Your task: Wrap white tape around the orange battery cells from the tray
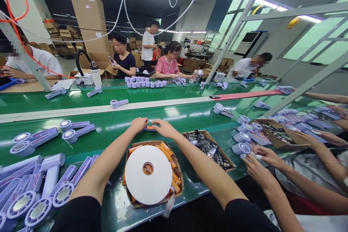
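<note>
Beyond the box of orange battery cells, a lilac handheld-fan casing (149, 128) with an orange part in it shows between my hands, mostly hidden by them. My left hand (138, 125) is closed at its left end, fingertips pinched together. Curved fingers of my right hand (165, 129) close in on the right end, the thumb touching it. Just in front of me a white roll of tape (148, 175) lies on the cardboard box (181, 185) of orange battery cells (165, 149). Its loose end (169, 203) hangs over the box's near side.
Several lilac fan casings (23, 203) are piled at the left; others (78, 130) lie on the green belt (108, 128). A box of small black-and-silver parts (209, 148) stands right of my right forearm. Co-workers' hands (261, 163) handle casings at the right. More people sit across the belt.
</note>
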